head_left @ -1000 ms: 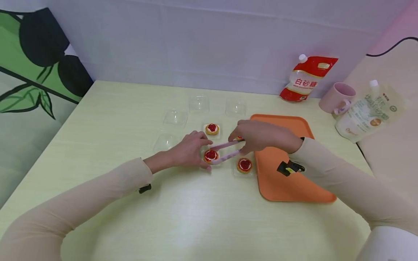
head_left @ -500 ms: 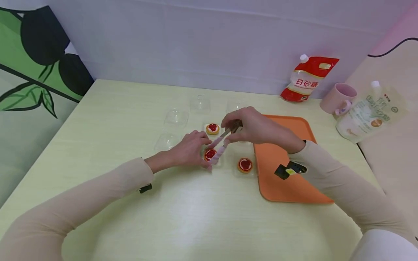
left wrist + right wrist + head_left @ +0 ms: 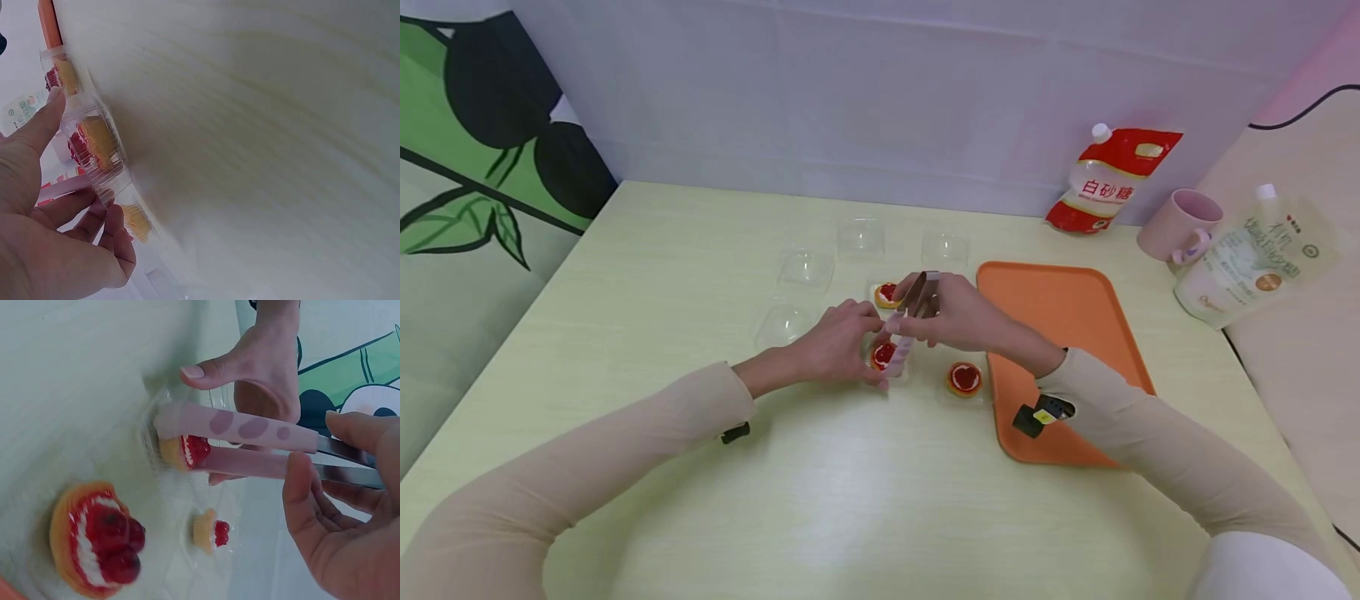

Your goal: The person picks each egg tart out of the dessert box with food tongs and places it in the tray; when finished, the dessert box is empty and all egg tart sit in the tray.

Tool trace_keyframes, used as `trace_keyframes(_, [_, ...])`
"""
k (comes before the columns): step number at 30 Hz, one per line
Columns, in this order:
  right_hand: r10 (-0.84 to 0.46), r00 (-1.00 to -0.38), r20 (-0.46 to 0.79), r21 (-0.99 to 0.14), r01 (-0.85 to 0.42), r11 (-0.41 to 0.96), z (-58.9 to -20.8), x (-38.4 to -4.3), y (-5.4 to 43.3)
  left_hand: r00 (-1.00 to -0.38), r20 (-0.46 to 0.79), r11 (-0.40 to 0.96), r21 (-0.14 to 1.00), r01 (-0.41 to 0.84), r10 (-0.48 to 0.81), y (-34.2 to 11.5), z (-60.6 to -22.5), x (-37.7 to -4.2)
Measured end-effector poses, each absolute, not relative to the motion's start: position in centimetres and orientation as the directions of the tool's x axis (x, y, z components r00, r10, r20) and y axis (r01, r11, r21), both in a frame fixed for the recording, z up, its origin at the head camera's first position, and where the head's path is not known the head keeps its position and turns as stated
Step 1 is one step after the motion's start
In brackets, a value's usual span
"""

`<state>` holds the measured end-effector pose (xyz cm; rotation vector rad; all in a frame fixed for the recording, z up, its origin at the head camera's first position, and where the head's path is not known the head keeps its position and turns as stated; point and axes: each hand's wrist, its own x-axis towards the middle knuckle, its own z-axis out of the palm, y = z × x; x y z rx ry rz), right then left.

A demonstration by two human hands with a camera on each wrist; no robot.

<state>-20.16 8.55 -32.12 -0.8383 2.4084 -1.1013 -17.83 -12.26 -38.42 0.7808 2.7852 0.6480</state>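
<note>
My left hand (image 3: 838, 342) holds a clear plastic box base (image 3: 122, 178) by its sides, thumb on one side and fingers on the other. Inside it sits a small tart (image 3: 172, 453) with white cream and red topping. My right hand (image 3: 962, 312) grips steel tongs (image 3: 250, 428) with pink spotted tips, which stand steeply and straddle this tart. A second tart (image 3: 964, 380) lies in its own clear base to the right, and a third tart (image 3: 886, 295) stands behind, partly covered by the right hand.
Several clear domed lids (image 3: 805, 271) lie in an arc behind and left of the tarts. An orange tray (image 3: 1052, 300) lies to the right, under the right forearm. A red sugar pouch (image 3: 1108, 183), a pink mug (image 3: 1180, 225) and a pale pouch (image 3: 1258, 258) stand at the back right.
My right hand has moved left, towards the left hand, and the tongs have swung from lying low to standing steeply, with their tips still at the tart. The left hand has stayed in place.
</note>
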Motion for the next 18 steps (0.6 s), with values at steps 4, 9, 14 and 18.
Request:
trace_keyframes(4, [-0.693, -0.711, -0.120, -0.783, -0.361, 0.506, -32.7, -20.3, 8.2, -0.845, -0.048, 0.765, 0.453, 0.457, 0.533, -12.3, -38.4, -17.8])
trace_keyframes(9, [-0.736, -0.668, -0.109, -0.794, -0.387, 0.469, -33.4, -20.7, 8.1, -0.841, -0.052, 0.765, 0.449, 0.462, 0.539, -12.3, -38.5, -17.9])
trace_keyframes(14, [-0.750, -0.654, -0.100, -0.811, -0.382, 0.442, -33.9, -20.9, 8.2, -0.838, -0.052, 0.766, 0.441, 0.468, 0.542, -12.3, -38.5, -17.9])
trace_keyframes(18, [-0.693, -0.710, -0.126, -0.816, -0.323, 0.479, -34.3, -20.8, 8.1, -0.837, -0.045, 0.766, 0.431, 0.476, 0.546, -12.3, -38.4, -17.9])
